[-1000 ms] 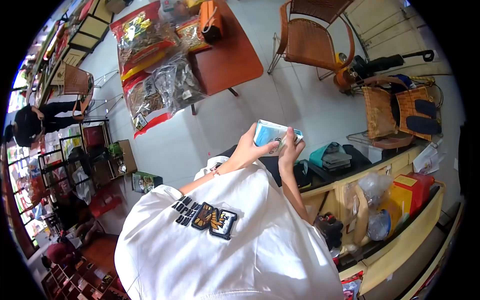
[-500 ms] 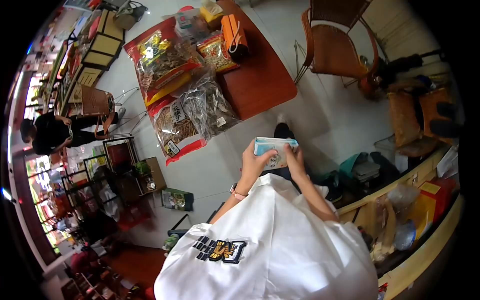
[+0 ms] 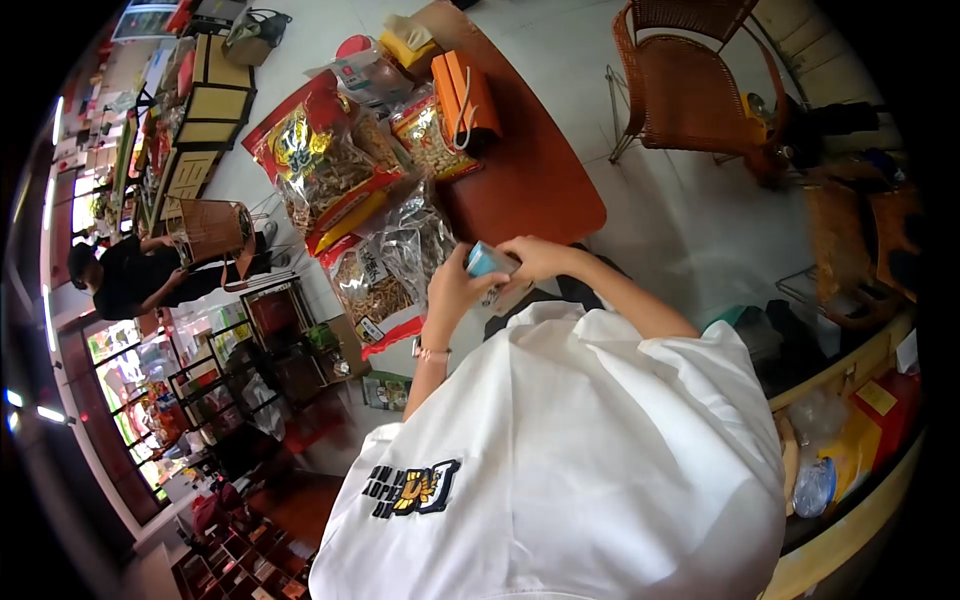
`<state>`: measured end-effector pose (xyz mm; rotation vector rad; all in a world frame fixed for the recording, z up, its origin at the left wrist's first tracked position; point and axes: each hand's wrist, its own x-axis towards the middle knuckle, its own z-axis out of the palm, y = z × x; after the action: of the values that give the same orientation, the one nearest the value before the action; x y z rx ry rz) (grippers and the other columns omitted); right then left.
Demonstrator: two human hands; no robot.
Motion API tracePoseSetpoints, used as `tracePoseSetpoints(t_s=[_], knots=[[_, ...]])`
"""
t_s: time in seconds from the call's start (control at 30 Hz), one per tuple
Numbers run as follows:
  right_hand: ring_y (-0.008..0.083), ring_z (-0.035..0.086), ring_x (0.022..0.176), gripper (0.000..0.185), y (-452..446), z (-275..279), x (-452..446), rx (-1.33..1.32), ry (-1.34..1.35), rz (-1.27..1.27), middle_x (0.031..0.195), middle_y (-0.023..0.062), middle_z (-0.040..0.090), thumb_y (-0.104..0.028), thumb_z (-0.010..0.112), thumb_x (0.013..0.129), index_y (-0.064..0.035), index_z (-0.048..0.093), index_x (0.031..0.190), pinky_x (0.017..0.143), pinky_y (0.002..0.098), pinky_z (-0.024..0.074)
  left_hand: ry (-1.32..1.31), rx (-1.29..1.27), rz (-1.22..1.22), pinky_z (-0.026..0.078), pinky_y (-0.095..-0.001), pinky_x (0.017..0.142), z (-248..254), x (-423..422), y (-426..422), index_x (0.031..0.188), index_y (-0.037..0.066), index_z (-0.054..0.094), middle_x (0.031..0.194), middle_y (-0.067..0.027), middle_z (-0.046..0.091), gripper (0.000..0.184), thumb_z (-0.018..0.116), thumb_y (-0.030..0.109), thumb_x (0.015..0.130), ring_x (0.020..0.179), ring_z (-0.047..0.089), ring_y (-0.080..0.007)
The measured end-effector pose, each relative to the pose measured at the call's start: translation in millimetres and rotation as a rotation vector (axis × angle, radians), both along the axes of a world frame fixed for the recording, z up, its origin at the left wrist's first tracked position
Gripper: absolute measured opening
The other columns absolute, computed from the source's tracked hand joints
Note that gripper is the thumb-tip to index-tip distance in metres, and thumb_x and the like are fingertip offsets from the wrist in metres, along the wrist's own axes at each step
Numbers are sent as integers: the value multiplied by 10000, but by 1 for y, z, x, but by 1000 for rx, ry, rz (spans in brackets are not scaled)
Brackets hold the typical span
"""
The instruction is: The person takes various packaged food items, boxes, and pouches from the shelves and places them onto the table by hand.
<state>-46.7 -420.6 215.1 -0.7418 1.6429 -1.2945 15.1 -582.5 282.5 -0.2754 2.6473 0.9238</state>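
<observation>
A small blue-and-white packet (image 3: 488, 262), perhaps of tissues, is held between my two hands in front of the white shirt (image 3: 600, 430). My left hand (image 3: 455, 290) wraps round its left side, with the thumb across the near face. My right hand (image 3: 540, 258) is closed on the packet's right end, fingers bent over the top. One end points up and away from me; its lower part is partly covered by my fingers. Just past my left hand lies a clear bag of dried goods (image 3: 415, 235) on the red-brown table (image 3: 540, 160).
Large bags of dried food (image 3: 310, 150) crowd the table's left side, near an orange box with a white cord (image 3: 465, 95). A wicker chair (image 3: 690, 90) stands at the upper right. On the left, a person in black (image 3: 140, 275) stands beside another wicker chair (image 3: 210, 230).
My hands have moved left and toward the table with the packet, which has turned from lying wide to end-up. My right hand now reaches across its top. The view has shifted.
</observation>
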Motion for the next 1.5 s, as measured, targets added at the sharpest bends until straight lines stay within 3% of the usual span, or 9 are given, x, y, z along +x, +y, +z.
tracePoseSetpoints(t_s=[0.17,0.2,0.37,0.73,0.87,0.93,1.07,1.23,1.5], knots=[[133,572,747,507,0,-21,-31,-109,-256,-256,867,75,602,-226,744,636,1,527,1034,635,254,476,268,254,169,435,-303,771,-14,-33,-13,1186,2,411,1107,-172,513,652,728,218,659,1017,491,-211],[133,572,772,522,4,-18,-34,-162,-275,-305,894,72,598,-226,741,641,0,515,1055,635,249,475,262,507,360,438,-291,779,-8,-33,-3,1212,-27,366,1174,-180,460,635,698,157,702,1069,443,-204],[149,555,881,490,12,15,-47,-133,-518,-360,982,85,584,-176,712,681,-6,500,1089,729,270,450,95,890,456,440,-248,762,-19,-27,4,1127,-48,422,1045,-129,540,482,664,87,733,957,508,-139],[213,378,1136,895,-23,61,-45,-561,-271,-713,1244,123,329,-105,680,696,-134,75,1354,954,334,324,379,227,266,443,-249,651,46,-64,13,915,-3,490,816,-70,592,364,700,139,654,693,553,-128],[212,377,1130,894,-34,70,-50,-627,-223,-761,1256,119,317,-92,656,692,-138,64,1360,960,335,310,342,338,156,443,-264,662,62,-65,2,941,-7,484,848,-96,563,386,701,120,648,711,550,-159],[214,427,1084,898,-35,67,-50,-571,-170,-767,1238,126,337,-79,667,676,-110,77,1351,884,328,404,290,437,135,444,-266,686,63,-65,-8,968,-3,488,869,-86,566,395,704,128,665,743,552,-154],[202,386,1126,855,-41,74,-48,-613,-351,-769,1270,118,322,-67,629,686,-109,95,1354,948,320,322,246,646,124,421,-307,806,57,-62,-25,1050,8,484,994,-83,542,452,707,149,682,915,525,-165],[203,375,1128,889,-44,80,-44,-658,-321,-685,1256,138,336,-74,617,665,-119,62,1359,944,318,315,200,730,225,367,-392,888,61,-61,-24,1294,75,252,1231,-174,398,844,751,184,622,1128,413,-264],[220,379,1109,934,-36,75,-48,-681,-320,-619,1220,154,354,-111,645,630,-123,58,1357,936,322,318,102,755,132,357,-402,895,57,-68,-24,1314,93,205,1241,-174,384,938,772,192,573,1130,409,-278]])
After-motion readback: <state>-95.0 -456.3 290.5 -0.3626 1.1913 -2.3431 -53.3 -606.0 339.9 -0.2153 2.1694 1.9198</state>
